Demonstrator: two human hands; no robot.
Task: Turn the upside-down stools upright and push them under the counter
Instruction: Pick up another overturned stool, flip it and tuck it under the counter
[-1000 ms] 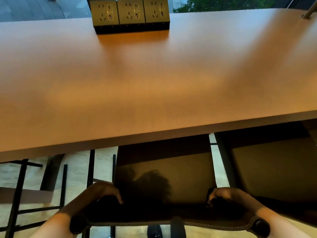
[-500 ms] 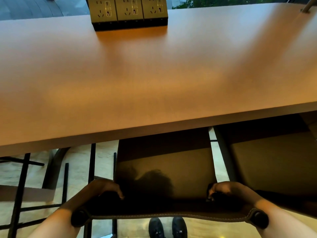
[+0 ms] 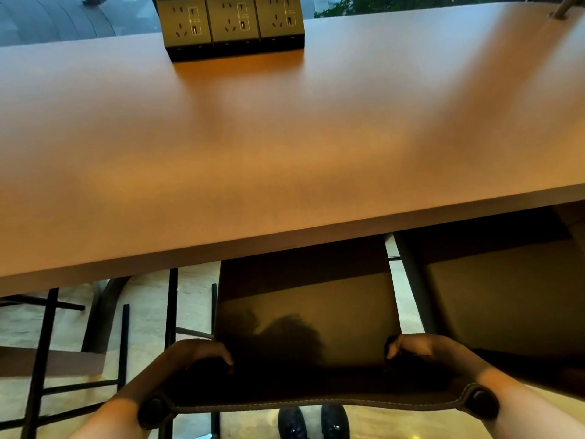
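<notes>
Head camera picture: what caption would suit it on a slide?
Both hands, left and right, grip an upright stool partly under the wooden counter.

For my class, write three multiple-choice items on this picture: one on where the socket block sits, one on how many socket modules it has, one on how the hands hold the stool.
1. Where is the socket block?
A. At the far edge of the counter
B. On the floor
C. On the stool seat

2. How many socket modules stand side by side?
A. One
B. Three
C. Five

3. What are the two hands doing?
A. Hanging free
B. Lying flat on the counter
C. Gripping the stool at its two sides

Key: 1 A, the block stands on the far side of the wooden top. 2 B, three faces show in a row. 3 C, the left hand and the right hand curl over the seat's edges.
</notes>
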